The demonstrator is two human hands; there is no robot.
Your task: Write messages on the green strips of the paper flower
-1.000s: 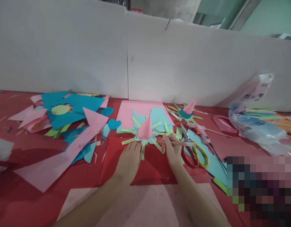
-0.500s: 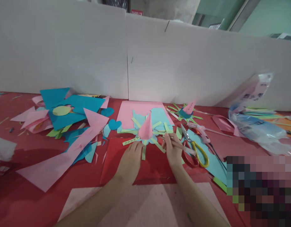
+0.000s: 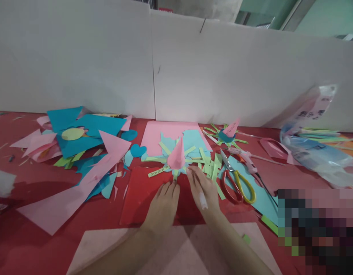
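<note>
A pink paper cone stands on a light-blue scalloped paper base, with light-green strips spreading out around it. One strip on the left bears dark arrow-like marks. My left hand lies palm down on a red sheet, its closed fingers on the outer end of the front green strip; the thumb is hidden. Just right of it, my right hand is closed around a pen whose pale end sticks out toward me. Its fingertips are at the base's right edge; the pen's tip is hidden.
Scissors with red and yellow handles and a pink glue gun lie on the right. Behind them stands a similar cone piece. Paper scraps pile up on the left. A white partition rises behind; a plastic bag lies far right.
My left hand has moved right and toward me, from beside the marked strip onto the front strip. My right hand has shifted left and toward me, and the pen now points back at me.
</note>
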